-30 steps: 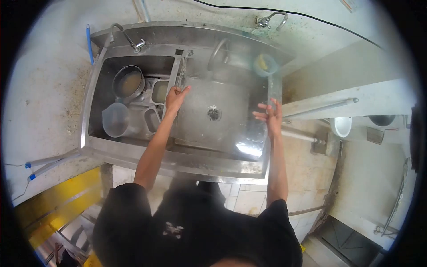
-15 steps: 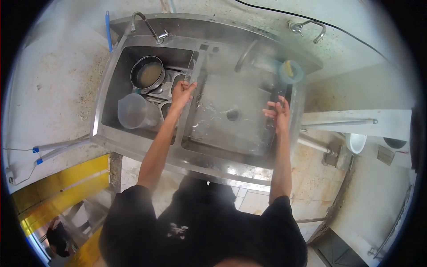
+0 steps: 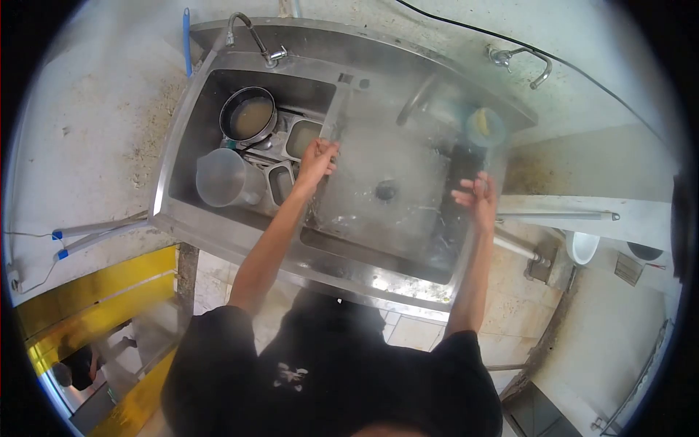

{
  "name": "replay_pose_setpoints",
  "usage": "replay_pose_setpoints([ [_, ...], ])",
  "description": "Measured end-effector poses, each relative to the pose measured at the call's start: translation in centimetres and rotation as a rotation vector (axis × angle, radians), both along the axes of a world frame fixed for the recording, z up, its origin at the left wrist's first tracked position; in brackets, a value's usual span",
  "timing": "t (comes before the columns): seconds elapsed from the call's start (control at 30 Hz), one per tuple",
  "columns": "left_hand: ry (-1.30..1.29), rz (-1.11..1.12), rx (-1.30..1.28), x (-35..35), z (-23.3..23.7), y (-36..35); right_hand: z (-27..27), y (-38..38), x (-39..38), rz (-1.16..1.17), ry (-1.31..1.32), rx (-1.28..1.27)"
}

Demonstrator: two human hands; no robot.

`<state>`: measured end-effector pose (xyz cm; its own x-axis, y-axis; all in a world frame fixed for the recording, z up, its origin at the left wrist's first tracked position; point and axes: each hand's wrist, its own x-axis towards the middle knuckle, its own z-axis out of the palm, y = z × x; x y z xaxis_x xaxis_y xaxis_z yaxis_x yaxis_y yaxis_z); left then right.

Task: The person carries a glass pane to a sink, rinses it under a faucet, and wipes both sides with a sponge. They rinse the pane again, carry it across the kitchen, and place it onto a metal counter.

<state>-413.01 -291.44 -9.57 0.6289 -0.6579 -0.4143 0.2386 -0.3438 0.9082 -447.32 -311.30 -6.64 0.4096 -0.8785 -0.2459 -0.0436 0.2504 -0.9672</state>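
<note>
My left hand (image 3: 318, 162) is over the divider between the two sink basins, its fingers curled together. Whatever it may hold is hidden or too faint to make out. My right hand (image 3: 479, 198) is above the right edge of the right basin (image 3: 378, 251), fingers apart and slightly bent, with nothing visible in them. Between the hands, whitish haze blurs the wet basin floor and its round drain (image 3: 386, 190). Beyond my right hand, a pale bluish round container (image 3: 495, 131) with something yellow in it sits at the basin's back right corner.
Left basin: a dark pot (image 3: 248, 114) of cloudy liquid, a translucent plastic jug (image 3: 220, 177), and metal trays (image 3: 281, 183) with utensils. Faucets (image 3: 255, 42) rise behind, another tap (image 3: 520, 60) on the wall. Yellow panels (image 3: 95, 302) are lower left, a person (image 3: 80, 368) beyond them.
The view has shifted slightly, so the sink sits a little differently. Both hands appear further right in view, and my right hand slightly lower. Finger poses stay much the same.
</note>
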Motion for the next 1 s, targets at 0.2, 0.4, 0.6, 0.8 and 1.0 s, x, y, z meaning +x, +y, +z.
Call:
replay_pose_setpoints([
  [0.2, 0.143, -0.139, 0.046, -3.5, -4.4, 1.6, 5.6, 5.6, -3.3, -0.033, 0.11, -0.043],
  [0.4, 0.209, -0.271, 0.067, -7.6, -5.5, 1.7, 10.2, 9.2, -6.5, -0.147, 0.242, -0.075],
  [0.6, 0.114, -0.433, 0.297, -10.9, -7.6, -0.7, 11.9, 11.3, -6.6, -0.136, 0.24, -0.04],
  [0.8, 0.104, -0.585, 0.354, -13.1, -12.0, -6.3, 11.7, 10.1, -3.5, -0.103, 0.256, 0.008],
  [1.0, 0.184, -0.696, 0.473, -17.3, -25.0, -10.7, 5.0, 7.7, 1.8, -0.113, 0.505, -0.034],
])
